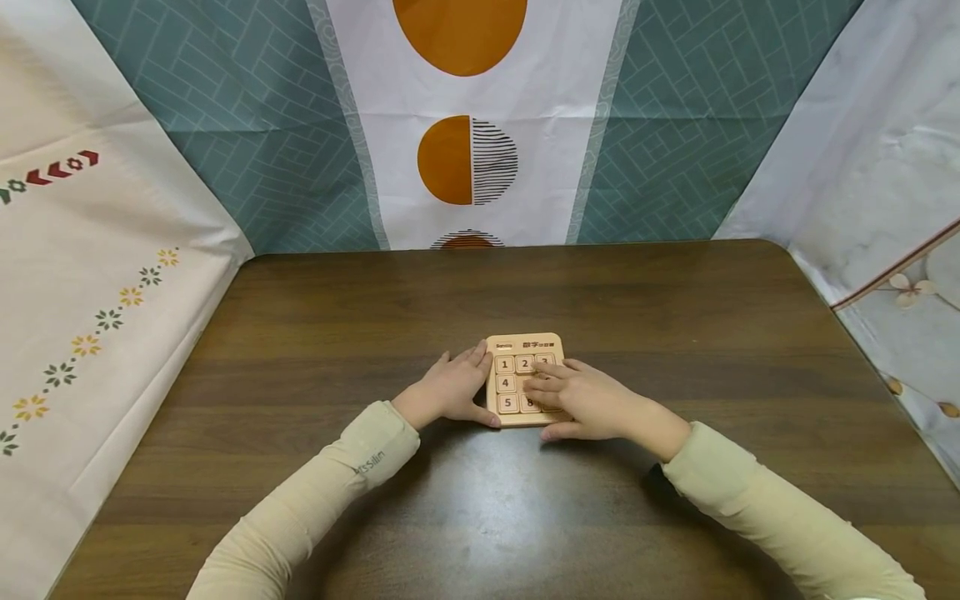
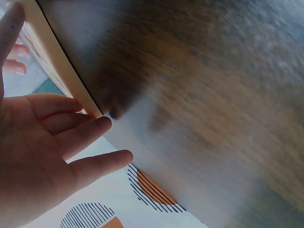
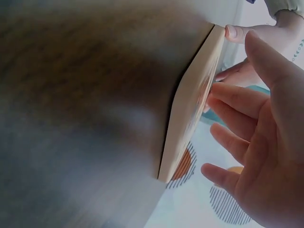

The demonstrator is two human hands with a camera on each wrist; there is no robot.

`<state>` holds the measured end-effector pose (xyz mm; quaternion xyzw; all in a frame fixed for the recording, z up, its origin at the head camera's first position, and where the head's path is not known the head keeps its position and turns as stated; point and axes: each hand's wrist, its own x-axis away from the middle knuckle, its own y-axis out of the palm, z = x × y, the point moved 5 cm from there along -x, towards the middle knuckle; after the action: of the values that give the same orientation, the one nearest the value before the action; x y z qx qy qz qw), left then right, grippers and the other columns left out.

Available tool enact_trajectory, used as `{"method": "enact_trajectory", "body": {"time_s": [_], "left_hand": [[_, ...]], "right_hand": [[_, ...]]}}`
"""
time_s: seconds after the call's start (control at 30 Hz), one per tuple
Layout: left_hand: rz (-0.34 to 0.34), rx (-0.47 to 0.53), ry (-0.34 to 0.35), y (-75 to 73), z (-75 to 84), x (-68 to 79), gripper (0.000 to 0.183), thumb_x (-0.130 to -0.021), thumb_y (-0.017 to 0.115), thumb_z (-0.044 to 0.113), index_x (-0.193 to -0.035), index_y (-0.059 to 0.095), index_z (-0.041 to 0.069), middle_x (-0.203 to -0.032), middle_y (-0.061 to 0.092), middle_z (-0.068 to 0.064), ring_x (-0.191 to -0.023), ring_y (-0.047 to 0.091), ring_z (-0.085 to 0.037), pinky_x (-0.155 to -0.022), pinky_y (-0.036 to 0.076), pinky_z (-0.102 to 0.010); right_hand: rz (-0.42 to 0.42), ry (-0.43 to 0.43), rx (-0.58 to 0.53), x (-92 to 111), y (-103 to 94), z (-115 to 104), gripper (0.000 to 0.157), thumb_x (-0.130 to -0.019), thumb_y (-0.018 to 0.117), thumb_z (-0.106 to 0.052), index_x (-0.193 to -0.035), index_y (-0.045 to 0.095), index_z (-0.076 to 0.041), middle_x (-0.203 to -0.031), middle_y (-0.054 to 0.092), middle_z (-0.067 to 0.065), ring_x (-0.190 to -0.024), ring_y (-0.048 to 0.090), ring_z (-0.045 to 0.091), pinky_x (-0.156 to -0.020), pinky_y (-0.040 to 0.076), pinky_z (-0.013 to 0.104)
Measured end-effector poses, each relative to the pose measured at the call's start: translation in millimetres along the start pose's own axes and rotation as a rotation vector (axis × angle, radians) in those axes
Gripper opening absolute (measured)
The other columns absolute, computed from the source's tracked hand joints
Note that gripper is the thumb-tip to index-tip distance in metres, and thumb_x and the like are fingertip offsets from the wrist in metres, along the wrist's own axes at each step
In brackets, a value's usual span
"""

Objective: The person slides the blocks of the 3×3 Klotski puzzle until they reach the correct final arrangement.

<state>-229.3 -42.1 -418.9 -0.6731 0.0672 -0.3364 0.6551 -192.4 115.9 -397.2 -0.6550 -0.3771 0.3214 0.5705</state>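
A light wooden number slide puzzle (image 1: 523,341) lies flat on the brown table. Tiles 1, 2, 4 and 5 are readable on it, while others are partly covered by the right hand. At the puzzle's left side, my left hand (image 1: 453,388) rests with fingers extended along the edge and the thumb at the near left corner. My right hand (image 1: 592,402) reaches over from the right, its spread fingertips on or just above the right-hand tiles. Its thumb lies off the near edge. Both wrist views show the puzzle's side edge (image 2: 66,66) close to the fingers.
The dark wood table (image 1: 480,292) extends around the puzzle on all sides. Behind it hangs a green and white cloth (image 1: 300,167) with orange circles. Patterned cloths hang at the left (image 1: 112,375) and right (image 1: 885,167) edges.
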Motion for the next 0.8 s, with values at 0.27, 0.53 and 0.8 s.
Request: {"method": "enact_trajectory", "body": {"time_s": [0.27, 0.53, 0.8], "left_hand": [[-0.005, 0.008, -0.002, -1.4, 1.1, 1.4, 0.109, -0.07, 0.062, 0.066, -0.143, 0.021, -0.003, -0.149, 0.012, -0.019, -0.135, 0.021, -0.028, -0.101, 0.024, -0.054], [-0.008, 0.012, -0.006, -0.9, 0.8, 0.7, 0.109, -0.07, 0.062, 0.066, -0.143, 0.02, -0.003, -0.149, 0.012, -0.018, -0.135, 0.02, -0.028, -0.101, 0.024, -0.054], [-0.004, 0.0, -0.003, -0.8, 0.6, 1.3, 0.11, -0.069, 0.06, 0.068, -0.143, 0.02, -0.002, -0.149, 0.012, -0.018, -0.135, 0.02, -0.027, -0.101, 0.024, -0.054]], "right_hand": [[-0.009, -0.011, 0.021, 4.5, 3.1, -0.5, 0.059, -0.083, 0.057, -0.051, -0.123, 0.059, -0.007, -0.129, 0.053, 0.007, -0.128, 0.035, 0.03, -0.097, 0.03, 0.053], [0.002, 0.01, 0.026, -1.2, 3.2, 8.1, 0.06, -0.084, 0.058, -0.048, -0.124, 0.057, -0.004, -0.129, 0.053, 0.008, -0.127, 0.037, 0.03, -0.096, 0.031, 0.054], [0.018, -0.073, -0.003, 2.4, 2.2, 3.3, 0.059, -0.084, 0.059, -0.047, -0.123, 0.058, -0.004, -0.128, 0.053, 0.007, -0.126, 0.038, 0.029, -0.096, 0.031, 0.054]]}}
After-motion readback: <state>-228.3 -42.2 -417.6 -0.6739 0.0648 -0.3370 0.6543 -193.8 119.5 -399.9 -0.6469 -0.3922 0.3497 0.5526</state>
